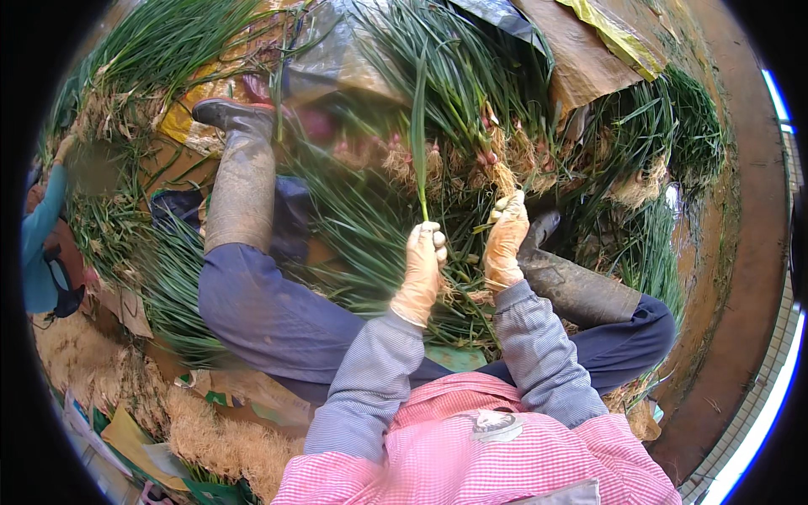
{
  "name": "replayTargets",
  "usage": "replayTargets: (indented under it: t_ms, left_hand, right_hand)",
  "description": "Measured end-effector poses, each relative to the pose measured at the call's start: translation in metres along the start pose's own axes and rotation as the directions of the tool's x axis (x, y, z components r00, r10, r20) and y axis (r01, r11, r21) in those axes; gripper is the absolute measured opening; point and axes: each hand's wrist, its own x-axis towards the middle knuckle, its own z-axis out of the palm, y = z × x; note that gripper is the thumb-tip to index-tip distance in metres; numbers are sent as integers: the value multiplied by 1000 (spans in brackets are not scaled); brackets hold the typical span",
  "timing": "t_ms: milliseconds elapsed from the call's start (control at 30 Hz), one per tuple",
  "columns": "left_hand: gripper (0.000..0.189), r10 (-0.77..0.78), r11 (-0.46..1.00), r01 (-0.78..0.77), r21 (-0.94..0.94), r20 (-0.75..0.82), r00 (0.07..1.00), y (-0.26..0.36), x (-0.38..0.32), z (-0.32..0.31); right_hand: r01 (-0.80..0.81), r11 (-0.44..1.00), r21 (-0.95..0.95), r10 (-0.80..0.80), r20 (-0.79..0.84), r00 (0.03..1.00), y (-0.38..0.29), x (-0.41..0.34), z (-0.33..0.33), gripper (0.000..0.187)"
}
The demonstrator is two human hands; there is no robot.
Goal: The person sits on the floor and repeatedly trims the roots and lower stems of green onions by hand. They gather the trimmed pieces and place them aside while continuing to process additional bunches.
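Observation:
My left hand (423, 268), in a pale rubber glove, is closed around the lower end of a green leafy stalk (419, 139) that stands up from the fist. To its right, my right hand (506, 238), gloved alike, has its fingers bent at the root end of a garlic-like plant (499, 170); whether it grips these roots or something smaller is unclear. A large heap of green plants with pinkish bulbs (467, 69) and stringy roots lies just beyond both hands. More long green leaves (353, 252) lie between my legs, below the hands.
My muddy rubber boots (243, 170) flank the work spot. Another person's blue sleeve (45, 214) reaches toward plants at the far left. More plants (170, 44) lie at upper left, a brown sheet (577, 53) covers some at upper right, and rooted bundles (221, 448) stand lower left.

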Motion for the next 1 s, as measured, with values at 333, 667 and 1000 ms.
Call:
replayTargets:
  t_ms: [333, 667, 1000]
  left_hand:
    - [32, -50, 995, 68, -72, 224, 973, 48, 24, 3]
    - [34, -21, 999, 33, -34, 315, 949, 35, 31, 4]
    - [27, -85, 996, 72, 53, 321, 943, 40, 30, 3]
  right_hand:
    - [640, -7, -768, -182, 631, 754, -47, 58, 36, 24]
    - [623, -282, -730, -133, 673, 728, -25, 102, 26, 28]
    - [451, 428, -783, 245, 581, 776, -93, -31, 9, 37]
